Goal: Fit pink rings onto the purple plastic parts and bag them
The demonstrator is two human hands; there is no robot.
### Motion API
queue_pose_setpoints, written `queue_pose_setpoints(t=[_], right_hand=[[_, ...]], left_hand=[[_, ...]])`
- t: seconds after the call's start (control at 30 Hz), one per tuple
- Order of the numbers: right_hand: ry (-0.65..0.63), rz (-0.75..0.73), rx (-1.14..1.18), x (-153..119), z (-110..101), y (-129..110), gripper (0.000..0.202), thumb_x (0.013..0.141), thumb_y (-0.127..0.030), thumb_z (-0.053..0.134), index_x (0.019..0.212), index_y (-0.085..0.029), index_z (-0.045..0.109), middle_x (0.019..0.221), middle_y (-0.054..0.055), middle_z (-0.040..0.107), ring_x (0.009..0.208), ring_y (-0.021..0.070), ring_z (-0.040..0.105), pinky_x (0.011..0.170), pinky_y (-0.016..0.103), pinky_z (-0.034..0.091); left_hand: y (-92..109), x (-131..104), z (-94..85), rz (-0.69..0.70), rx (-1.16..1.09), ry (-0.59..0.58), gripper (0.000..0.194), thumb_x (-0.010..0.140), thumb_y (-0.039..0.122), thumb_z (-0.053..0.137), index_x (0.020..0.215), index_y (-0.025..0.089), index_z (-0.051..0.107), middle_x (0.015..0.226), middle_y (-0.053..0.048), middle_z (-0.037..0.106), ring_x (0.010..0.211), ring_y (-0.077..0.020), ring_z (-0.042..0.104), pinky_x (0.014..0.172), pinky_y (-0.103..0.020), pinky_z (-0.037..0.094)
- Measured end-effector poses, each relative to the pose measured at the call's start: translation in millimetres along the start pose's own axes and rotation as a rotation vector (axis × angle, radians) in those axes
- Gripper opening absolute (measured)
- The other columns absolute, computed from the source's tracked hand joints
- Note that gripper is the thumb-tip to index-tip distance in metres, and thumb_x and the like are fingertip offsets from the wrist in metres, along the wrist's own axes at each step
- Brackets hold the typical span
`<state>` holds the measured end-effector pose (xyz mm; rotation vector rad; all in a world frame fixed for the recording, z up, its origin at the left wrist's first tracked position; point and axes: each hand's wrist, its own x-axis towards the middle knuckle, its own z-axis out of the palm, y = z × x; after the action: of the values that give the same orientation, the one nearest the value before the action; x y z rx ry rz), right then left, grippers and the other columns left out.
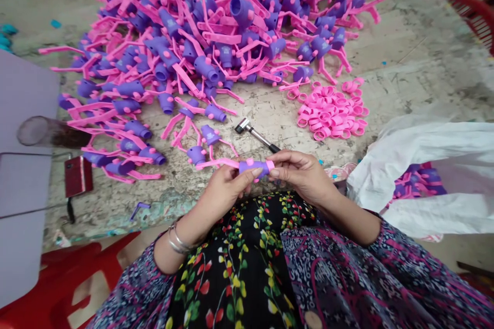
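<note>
Pink-and-purple pieces (pixel 227 38) crowded toward the far edge of the desk (pixel 419 79); loose rings (pixel 332 111) nearer its right seemed unfitted. At the near edge, the left hand (pixel 223 189) clamped its grip on one purple piece (pixel 247 166); the right hand (pixel 307 174) pinched its end ring (pixel 270 165), apparently seated.

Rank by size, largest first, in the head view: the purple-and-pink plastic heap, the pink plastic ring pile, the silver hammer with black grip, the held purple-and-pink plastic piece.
1. Heap
2. Ring pile
3. Held piece, hammer: unsure; the piece is partly covered, apparently nearer.
</note>
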<state>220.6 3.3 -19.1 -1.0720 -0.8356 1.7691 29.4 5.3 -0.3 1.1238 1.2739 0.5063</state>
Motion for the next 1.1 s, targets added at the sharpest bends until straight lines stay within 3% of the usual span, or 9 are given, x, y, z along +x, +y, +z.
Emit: queue_pose_setpoints(t=[0.33,0.57,0.73,1.1], right_hand=[[0.084,-0.184,-0.14,0.4,6.4,4.0,0.02,0.069,-0.027,0.083,0.087,-0.027,0.077,0.077,-0.001,0.065,0.066,0.0097,0.058,0.069,0.027,0.053],[0.064,-0.383,-0.401,-5.0,9.3,-5.3,0.02,0.076,-0.026,0.078,0.095,-0.027,0.075,0.083,0.002,0.066,0.074,0.0135,0.061,0.067,0.028,0.053],[0.004,-0.573,-0.616,-10.8,12.2,-9.7,0.025,0.081,-0.025,0.073,0.107,-0.027,0.072,0.095,0.004,0.068,0.086,0.0166,0.064,0.077,0.032,0.053],[0.004,-0.573,-0.668,-12.1,12.9,-9.4,0.025,0.083,-0.03,0.072,0.107,-0.025,0.07,0.082,0.001,0.062,0.069,0.0125,0.058,0.062,0.026,0.049]], left_hand=[[2.5,0.5,7.7,0.06,0.07,0.161,0.034,0.082,0.049,0.063,0.07,0.018,0.057,0.055,0.004,0.052,0.051,-0.0101,0.044,0.049,-0.023,0.033],[-3.9,8.7,-6.2,0.007,-0.142,-0.038,0.038,0.078,0.052,0.067,0.068,0.016,0.06,0.053,0.003,0.051,0.049,-0.008,0.043,0.046,-0.021,0.031],[-11.8,10.9,-8.8,-0.043,-0.354,-0.15,0.041,0.076,0.055,0.067,0.066,0.015,0.062,0.051,0.002,0.054,0.044,-0.0075,0.044,0.042,-0.021,0.03],[-10.5,9.7,-4.5,-0.1,-0.428,-0.19,0.046,0.073,0.058,0.068,0.061,0.014,0.061,0.048,0.001,0.053,0.041,-0.0058,0.041,0.04,-0.02,0.028]])
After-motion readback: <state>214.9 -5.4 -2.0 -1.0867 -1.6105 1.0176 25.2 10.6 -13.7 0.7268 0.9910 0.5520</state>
